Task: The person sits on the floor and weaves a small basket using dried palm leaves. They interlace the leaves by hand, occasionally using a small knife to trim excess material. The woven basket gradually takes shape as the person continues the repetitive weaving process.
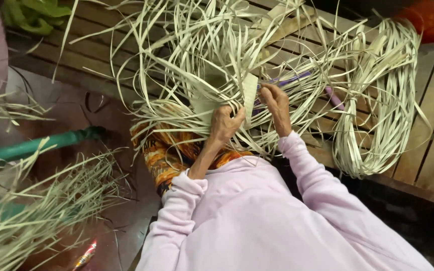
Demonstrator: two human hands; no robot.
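Observation:
My left hand (pixel 224 123) pinches a flat pale leaf strip (pixel 249 93) that stands up out of a loose tangle of thin pale strips (pixel 197 60). Just to the right, my right hand (pixel 277 103) has its fingers closed on the same strip and on strands beside it. Both arms wear pale pink sleeves (pixel 257 216). A purple-handled tool (pixel 297 78) lies partly hidden under the strands behind my right hand.
A coiled bundle of strips (pixel 377 100) rests on the wooden slat platform (pixel 433 125) at the right. More loose strips (pixel 31 211) and a green pipe (pixel 36 145) lie on the floor at the left. An orange patterned cloth (pixel 164 155) covers my lap.

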